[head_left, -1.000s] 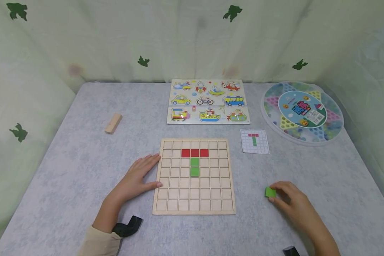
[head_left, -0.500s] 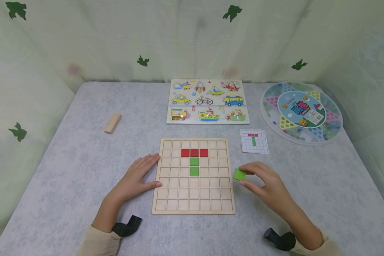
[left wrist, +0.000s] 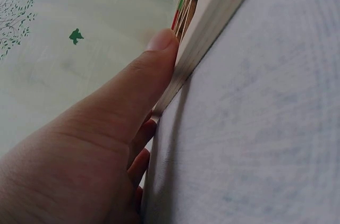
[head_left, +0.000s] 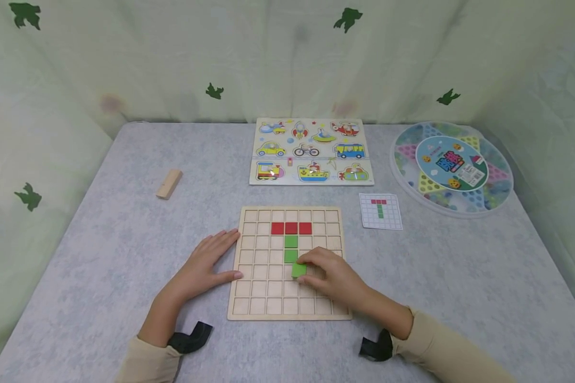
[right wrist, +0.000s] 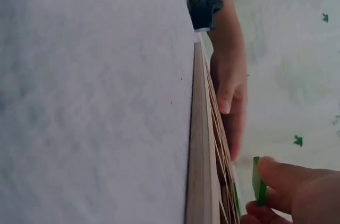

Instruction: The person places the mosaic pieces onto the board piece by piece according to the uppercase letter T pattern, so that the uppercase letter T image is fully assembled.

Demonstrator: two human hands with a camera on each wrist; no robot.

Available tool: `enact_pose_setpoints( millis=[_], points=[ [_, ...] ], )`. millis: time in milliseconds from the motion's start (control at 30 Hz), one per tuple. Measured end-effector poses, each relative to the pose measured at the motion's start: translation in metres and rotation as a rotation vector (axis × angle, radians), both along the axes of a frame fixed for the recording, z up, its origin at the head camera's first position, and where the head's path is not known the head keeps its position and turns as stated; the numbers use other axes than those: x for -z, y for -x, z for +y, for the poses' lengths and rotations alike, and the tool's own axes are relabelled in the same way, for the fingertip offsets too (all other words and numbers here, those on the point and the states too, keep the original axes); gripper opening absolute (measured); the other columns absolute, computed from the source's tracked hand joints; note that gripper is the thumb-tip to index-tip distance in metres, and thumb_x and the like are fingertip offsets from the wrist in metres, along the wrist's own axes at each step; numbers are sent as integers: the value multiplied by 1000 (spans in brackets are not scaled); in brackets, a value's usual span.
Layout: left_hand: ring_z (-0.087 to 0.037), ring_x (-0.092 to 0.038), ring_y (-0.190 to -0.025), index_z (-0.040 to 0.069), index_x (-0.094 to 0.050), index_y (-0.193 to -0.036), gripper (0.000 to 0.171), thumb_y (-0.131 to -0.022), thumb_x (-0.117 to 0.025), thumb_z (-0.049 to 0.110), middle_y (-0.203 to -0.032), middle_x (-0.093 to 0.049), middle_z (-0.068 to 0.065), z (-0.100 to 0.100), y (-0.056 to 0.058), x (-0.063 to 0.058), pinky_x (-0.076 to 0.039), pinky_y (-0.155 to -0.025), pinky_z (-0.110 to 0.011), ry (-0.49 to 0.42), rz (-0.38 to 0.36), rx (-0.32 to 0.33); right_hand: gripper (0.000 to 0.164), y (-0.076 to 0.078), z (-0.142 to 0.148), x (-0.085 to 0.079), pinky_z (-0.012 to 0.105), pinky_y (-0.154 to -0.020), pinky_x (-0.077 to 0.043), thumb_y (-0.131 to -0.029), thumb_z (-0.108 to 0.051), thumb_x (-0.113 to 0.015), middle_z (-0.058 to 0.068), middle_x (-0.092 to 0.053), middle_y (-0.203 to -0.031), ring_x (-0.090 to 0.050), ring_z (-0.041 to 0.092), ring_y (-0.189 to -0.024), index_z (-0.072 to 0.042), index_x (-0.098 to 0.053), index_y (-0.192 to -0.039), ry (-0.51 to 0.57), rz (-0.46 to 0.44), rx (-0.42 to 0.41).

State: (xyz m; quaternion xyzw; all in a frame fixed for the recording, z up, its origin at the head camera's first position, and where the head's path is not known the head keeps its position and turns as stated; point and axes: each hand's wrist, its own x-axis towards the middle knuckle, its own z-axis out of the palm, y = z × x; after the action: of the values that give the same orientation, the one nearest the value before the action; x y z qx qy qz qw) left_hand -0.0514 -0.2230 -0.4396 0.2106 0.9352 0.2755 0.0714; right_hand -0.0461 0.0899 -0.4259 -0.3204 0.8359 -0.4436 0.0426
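Note:
A wooden grid board (head_left: 267, 305) lies on the table, with a row of three red tiles (head_left: 291, 228) and two green tiles (head_left: 291, 249) running down from the middle one. Thumb and fingers of my right hand (head_left: 337, 277) pinch another green tile (head_left: 298, 270) over the board, just below the lower green one. In the right wrist view that tile (right wrist: 258, 181) is held tilted, apart from the board. My left hand (head_left: 202, 271) rests against the board's left edge with fingers extended; in the left wrist view its thumb (left wrist: 143, 70) touches the rim.
A card (head_left: 381, 211) printed with a red and green T lies right of the board. Behind are a vehicle puzzle (head_left: 311, 151) and a round game box (head_left: 452, 169). A small wooden block (head_left: 169, 184) lies at the left.
My right hand has carried the green tile leftward from the table at the right to over the board. The left hand has stayed at the board's edge.

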Motion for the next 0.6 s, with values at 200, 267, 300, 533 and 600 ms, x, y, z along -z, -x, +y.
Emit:
enact_pose_setpoints(
  millis=[200, 267, 300, 533, 600],
  points=[
    [-27, -18, -133, 11, -28, -142, 87, -75, -64, 53, -144, -29, -8, 0, 1, 0, -5, -108, -39, 2, 0, -1, 27, 2, -12, 9, 22, -75, -45, -80, -25, -69, -8, -55, -99, -50, 4, -89, -14, -64, -104, -98, -13, 11],
    [-27, -18, -133, 11, -28, -142, 87, -75, -64, 53, -144, -29, -8, 0, 1, 0, -5, -108, -39, 1, 0, -2, 28, 3, -15, 10, 20, -72, -45, -79, -25, -70, -7, -54, -98, -49, 5, -86, -13, -64, -104, -107, 2, 9],
    [-27, -18, -133, 11, -28, -142, 87, -75, -64, 53, -144, -29, -8, 0, 1, 1, -5, -108, -39, -1, 0, -2, 28, 3, -15, 11, 20, -71, -45, -79, -25, -70, -7, -53, -99, -49, 5, -86, -13, -64, -104, -111, 9, 9],
    [-27, -18, -133, 12, -28, -142, 87, -75, -64, 54, -144, -29, -8, 0, 0, 2, -5, -108, -38, -2, 0, -4, 19, 3, -17, 13, 22, -78, -45, -81, -20, -68, -8, -53, -98, -50, 5, -91, -14, -64, -98, -118, 53, 6],
    [-27, -18, -133, 11, -28, -142, 87, -75, -64, 54, -144, -29, -8, 0, 0, 1, -5, -108, -38, 0, 0, -5, 15, 3, -18, 13, 22, -79, -44, -81, -18, -68, -8, -53, -97, -50, 5, -92, -14, -64, -96, -118, 55, 5]
  ],
)
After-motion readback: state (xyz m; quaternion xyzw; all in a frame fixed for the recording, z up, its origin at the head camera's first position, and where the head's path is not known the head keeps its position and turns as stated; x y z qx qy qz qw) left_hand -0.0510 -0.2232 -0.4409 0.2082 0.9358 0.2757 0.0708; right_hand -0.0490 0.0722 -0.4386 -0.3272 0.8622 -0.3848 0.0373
